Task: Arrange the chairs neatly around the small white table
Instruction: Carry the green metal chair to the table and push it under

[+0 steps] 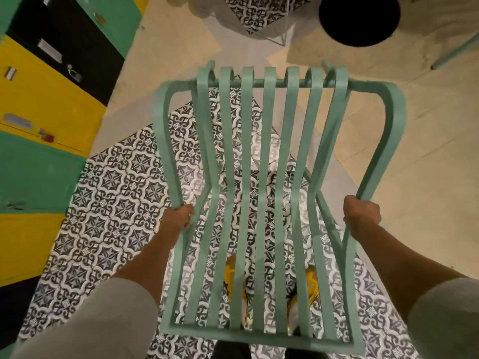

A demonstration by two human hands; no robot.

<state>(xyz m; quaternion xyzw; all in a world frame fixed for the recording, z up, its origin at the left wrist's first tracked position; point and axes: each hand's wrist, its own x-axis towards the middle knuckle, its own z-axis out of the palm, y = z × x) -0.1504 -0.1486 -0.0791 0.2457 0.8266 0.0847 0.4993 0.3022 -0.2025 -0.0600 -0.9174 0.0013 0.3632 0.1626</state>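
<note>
A mint-green slatted metal chair fills the middle of the head view, held up in front of me above the patterned tiles. My left hand grips its left armrest bar. My right hand grips the right armrest bar. Through the slats I see my yellow shoes on the floor. The small white table does not clearly show; a thin white frame over patterned tile sits at the top centre.
Yellow, green and black lockers line the left side. A round black object sits at the top right, with a mint-green leg of another piece beside it. Beige and patterned tiles cover the floor.
</note>
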